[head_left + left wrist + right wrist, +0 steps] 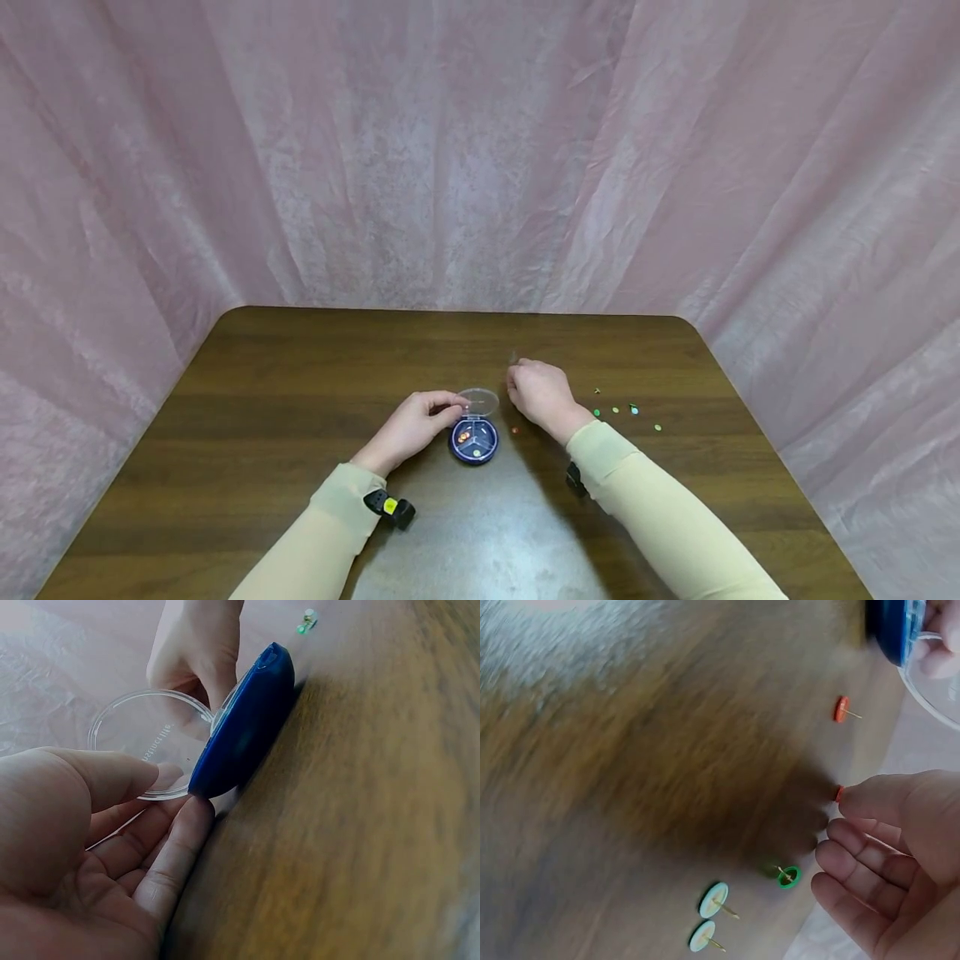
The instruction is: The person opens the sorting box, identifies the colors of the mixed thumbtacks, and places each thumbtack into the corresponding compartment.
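Note:
A small round blue case lies on the table with its clear lid raised. Inside, its compartments hold orange-red thumbtacks and a pale green one. My left hand pinches the lid between thumb and a finger; in the left wrist view another fingertip meets the case's lower edge. To the right of the case, my right hand is low over the table. In the right wrist view, a red thumbtack shows at its thumb tip, pinched there, mostly hidden by the thumb.
One orange-red thumbtack lies between the case and my right forearm. Right of that wrist are scattered several green and pale thumbtacks, one with a bluish-white look. Pink curtains hang behind the wooden table.

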A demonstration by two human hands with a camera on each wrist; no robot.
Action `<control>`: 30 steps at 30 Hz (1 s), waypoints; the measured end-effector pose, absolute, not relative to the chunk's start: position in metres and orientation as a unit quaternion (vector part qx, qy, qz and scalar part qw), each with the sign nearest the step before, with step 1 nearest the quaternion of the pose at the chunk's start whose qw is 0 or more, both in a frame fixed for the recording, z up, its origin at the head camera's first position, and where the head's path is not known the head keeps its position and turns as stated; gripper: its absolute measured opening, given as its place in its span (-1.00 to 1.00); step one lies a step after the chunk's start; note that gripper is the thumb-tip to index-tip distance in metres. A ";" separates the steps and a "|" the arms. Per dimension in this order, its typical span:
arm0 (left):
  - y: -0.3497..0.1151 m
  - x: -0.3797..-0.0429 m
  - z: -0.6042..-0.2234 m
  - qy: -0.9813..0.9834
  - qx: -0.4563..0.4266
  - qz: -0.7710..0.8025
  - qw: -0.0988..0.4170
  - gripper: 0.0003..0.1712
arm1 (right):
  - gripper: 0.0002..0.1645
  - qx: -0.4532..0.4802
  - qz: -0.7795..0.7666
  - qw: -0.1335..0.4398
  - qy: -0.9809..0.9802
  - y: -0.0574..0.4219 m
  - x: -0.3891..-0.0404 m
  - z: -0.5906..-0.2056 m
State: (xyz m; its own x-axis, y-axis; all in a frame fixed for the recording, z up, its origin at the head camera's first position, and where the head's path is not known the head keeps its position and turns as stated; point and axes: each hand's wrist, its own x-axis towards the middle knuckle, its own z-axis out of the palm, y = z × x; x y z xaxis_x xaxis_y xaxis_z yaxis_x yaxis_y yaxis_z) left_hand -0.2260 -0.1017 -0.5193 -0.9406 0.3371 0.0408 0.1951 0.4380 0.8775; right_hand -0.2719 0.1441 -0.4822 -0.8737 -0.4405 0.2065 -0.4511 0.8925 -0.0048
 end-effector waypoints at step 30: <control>-0.123 -0.210 -0.521 0.839 0.150 0.518 0.076 -0.71 | -0.86 0.096 0.813 -0.165 -0.551 0.144 -0.199 -0.443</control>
State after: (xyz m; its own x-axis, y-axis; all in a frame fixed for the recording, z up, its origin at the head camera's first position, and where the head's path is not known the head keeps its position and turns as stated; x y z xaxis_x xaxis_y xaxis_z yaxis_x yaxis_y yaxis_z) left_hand -0.2099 -0.1235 -0.5215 -0.9433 0.3307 0.0276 0.1731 0.4193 0.8912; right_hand -0.1994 0.1440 -0.4425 -0.9270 -0.3743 -0.0252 0.1622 -0.3393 -0.9266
